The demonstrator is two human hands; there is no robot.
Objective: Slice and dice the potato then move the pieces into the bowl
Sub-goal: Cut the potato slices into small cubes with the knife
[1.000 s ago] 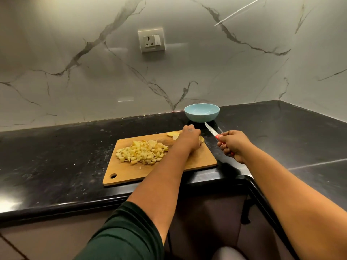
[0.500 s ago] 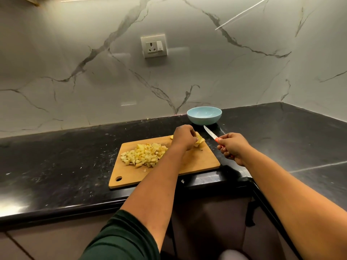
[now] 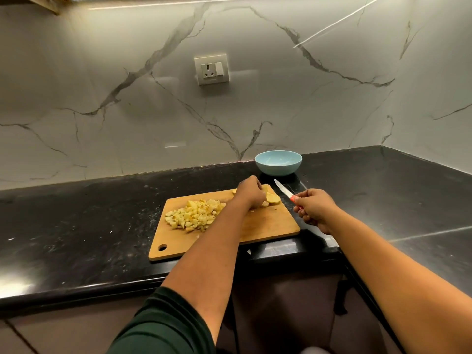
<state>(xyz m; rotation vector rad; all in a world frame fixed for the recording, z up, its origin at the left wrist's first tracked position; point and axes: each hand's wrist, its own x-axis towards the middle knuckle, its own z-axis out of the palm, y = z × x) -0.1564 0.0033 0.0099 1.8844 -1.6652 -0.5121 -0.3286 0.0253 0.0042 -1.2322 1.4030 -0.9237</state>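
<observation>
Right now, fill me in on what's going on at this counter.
A person is cutting up potato on a wooden cutting board. The left hand grips the uncut potato slices at the board's far end, while the right hand holds a red-handled knife raised off the board, blade pointing away. A pile of diced potato sits on the board. The blue bowl behind it looks empty.
</observation>
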